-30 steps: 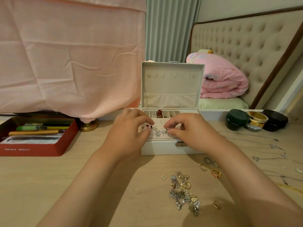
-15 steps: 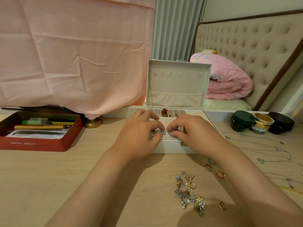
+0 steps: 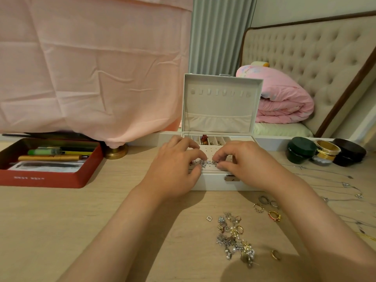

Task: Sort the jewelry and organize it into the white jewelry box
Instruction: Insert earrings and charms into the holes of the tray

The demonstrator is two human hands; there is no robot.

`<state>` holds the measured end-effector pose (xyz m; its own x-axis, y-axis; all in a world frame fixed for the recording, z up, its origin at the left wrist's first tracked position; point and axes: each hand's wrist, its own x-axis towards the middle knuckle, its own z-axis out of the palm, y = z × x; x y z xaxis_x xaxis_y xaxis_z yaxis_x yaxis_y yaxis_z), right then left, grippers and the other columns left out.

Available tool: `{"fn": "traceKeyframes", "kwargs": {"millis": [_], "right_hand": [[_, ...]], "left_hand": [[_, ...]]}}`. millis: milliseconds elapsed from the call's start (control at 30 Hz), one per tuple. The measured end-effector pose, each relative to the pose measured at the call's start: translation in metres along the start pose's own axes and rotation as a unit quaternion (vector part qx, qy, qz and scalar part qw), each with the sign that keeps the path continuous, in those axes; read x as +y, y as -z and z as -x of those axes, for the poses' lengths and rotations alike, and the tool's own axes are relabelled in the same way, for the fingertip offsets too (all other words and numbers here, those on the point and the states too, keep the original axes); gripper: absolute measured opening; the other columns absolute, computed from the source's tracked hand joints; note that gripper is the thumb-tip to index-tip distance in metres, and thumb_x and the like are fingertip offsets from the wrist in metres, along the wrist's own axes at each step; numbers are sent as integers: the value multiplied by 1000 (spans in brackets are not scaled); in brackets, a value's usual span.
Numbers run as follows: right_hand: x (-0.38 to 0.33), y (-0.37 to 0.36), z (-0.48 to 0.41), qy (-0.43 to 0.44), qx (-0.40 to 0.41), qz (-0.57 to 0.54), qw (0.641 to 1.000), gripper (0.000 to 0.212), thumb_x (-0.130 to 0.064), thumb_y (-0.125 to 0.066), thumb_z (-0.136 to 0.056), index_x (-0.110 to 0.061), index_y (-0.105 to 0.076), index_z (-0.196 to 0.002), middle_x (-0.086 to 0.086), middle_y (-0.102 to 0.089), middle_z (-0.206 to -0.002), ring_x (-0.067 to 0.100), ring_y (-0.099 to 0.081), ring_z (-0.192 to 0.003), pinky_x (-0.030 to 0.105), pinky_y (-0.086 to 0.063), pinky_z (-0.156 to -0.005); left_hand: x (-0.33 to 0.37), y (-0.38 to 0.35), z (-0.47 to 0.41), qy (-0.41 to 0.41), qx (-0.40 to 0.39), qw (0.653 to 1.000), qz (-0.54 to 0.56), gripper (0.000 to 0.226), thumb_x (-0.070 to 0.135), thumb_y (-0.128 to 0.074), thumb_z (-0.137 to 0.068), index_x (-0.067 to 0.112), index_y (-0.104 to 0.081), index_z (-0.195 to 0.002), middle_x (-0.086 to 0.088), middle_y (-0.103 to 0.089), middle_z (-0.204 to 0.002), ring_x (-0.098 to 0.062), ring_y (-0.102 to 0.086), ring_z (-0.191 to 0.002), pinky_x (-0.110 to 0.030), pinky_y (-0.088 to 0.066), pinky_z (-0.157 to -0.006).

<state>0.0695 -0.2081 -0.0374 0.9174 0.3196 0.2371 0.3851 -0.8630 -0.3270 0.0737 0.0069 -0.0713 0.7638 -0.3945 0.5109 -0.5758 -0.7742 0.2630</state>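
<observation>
white jewelry box (image 3: 211, 184): stands on the table (image 3: 91, 220), lid upright and open; a row of narrow compartments at the back, one holding a small red ornament (image 3: 204, 139); a perforated earring panel (image 3: 211, 154) in front of them. silver earrings (image 3: 207, 162): a small cluster on the panel's near edge, inside the box. left hand (image 3: 175, 169): over the box's left front corner, fingers curled, thumb and forefinger pinching at the left of the cluster. right hand (image 3: 246, 162): over the box's right front, fingers curled, pinching the right of the cluster; fingertips of the two hands almost meet. loose jewelry pile (image 3: 234, 239): silver and gold pieces heaped on the table in front of the box, well apart from it. separate rings (image 3: 274, 215): several, in front of the box's right corner. silver chains (image 3: 343, 184): laid out right of the box. three round containers, green (image 3: 301, 149), gold (image 3: 327, 151), black (image 3: 350, 151): touching in a row, right of the box. red tray (image 3: 50, 178): left of the box, holding pens. pink cloth (image 3: 91, 68): hanging behind and left of the box. bed with pink quilt (image 3: 284, 98): behind the box.
</observation>
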Motion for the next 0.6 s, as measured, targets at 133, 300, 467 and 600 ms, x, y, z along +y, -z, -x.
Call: {"fn": "traceKeyframes", "kwargs": {"millis": [133,300,467,600], "right_hand": [[-3,4,0,5,-16,38,999,15,-30,-71,-92,-35,-75,-106,-16,-66,-103,3,-53,-87,26,-38,-76],[-5,4,1,21,-39,52,998,20,-30,-66,-96,-37,-76,-111,-17,-64,-108,9,-58,-100,33,-47,-85],[-4,6,2,8,-6,50,999,15,-30,-68,-94,-38,-77,-104,-15,-67,-106,9,-60,-100,33,-48,-83],[-8,10,4,9,1,41,999,14,-29,-68,-94,-37,-77,-102,-16,-66,-103,6,-59,-95,33,-48,-83]], "left_hand": [[1,1,0,2,-2,1000,1,25,34,-56,-90,37,-71,-110,12,-57,-121,-14,-41,-118,-34,-36,-100],[2,1,0,-2,-6,1000,-1,26,34,-54,-90,37,-71,-110,12,-57,-122,-14,-41,-119,-34,-35,-100],[4,3,0,-8,1,1000,0,25,36,-56,-89,35,-71,-109,13,-58,-119,-14,-43,-115,-36,-38,-100],[11,8,1,-16,35,999,7,24,38,-55,-87,33,-72,-103,15,-58,-104,-13,-46,-102,-35,-42,-90]]}}
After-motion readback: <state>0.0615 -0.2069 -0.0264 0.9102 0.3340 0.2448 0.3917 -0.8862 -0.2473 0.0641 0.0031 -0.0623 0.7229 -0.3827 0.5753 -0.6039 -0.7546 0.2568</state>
